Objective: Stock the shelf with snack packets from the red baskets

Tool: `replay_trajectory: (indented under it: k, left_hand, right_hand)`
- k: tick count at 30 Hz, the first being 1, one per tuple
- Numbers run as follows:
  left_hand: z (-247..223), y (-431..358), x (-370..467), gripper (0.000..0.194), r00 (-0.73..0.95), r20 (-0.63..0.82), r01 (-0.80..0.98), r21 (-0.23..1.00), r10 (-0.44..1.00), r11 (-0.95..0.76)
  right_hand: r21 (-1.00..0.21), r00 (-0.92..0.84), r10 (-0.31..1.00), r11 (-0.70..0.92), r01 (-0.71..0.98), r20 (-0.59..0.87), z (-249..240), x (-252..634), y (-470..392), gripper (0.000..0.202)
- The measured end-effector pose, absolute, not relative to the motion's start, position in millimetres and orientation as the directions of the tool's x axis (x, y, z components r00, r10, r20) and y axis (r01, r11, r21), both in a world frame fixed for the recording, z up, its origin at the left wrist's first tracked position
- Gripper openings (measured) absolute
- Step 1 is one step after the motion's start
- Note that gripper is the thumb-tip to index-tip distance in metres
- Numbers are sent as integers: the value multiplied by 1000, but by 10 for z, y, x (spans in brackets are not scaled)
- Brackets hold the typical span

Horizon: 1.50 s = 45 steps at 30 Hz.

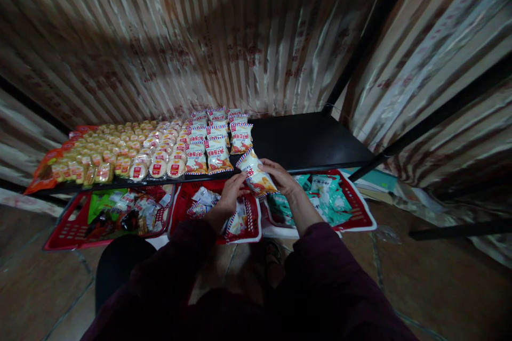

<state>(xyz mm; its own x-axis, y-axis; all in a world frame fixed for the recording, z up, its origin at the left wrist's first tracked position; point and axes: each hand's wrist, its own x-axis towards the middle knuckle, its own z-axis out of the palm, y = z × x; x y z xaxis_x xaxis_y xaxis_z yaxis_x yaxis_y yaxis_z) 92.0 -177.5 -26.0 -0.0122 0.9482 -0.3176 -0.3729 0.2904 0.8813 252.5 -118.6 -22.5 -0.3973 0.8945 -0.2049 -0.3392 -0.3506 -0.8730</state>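
A small snack bag (255,175), white and orange with a striped edge, is held at the front edge of the black shelf. My left hand (232,192) grips its left side, and my right hand (280,177) closes on its upper right side. Similar snack bags (218,153) stand in rows on the shelf just behind and to the left. Below my left hand sits a red basket (176,218) with more of these striped bags in it. The fingertips behind the held bag are partly hidden.
Round wrapped cakes (158,164) and small yellow packets (104,170) fill the left of the black shelf (304,141). Under it are a left red basket (66,234) of mixed snacks and a right basket (366,218) of teal packets. Black posts (340,82) frame the shelf.
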Motion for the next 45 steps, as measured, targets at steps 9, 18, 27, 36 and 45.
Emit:
replay_trajectory:
  k: [9,18,27,36,45]
  left_hand:
    - [-207,-1812,949,47,67,-287,-395,872,955,290]
    - [-229,-1816,1024,53,122,-268,-623,729,956,284]
    - [-317,-1784,990,41,169,-291,-676,661,942,326]
    - [-308,-1741,954,34,230,-358,-652,634,905,416]
    - [-303,-1672,868,49,233,-399,-706,558,887,437]
  right_hand:
    - [-934,-387,915,-232,-272,-115,-235,2514,-1188,32]
    - [-916,-438,891,-267,-298,-118,-163,2533,-1201,32]
    - [-918,-486,869,-266,-293,-97,-174,2549,-1209,30]
    - [-939,-506,858,-243,-243,-91,-187,2547,-1195,27]
    - [-963,-521,845,-227,-145,-121,-235,2541,-1170,28]
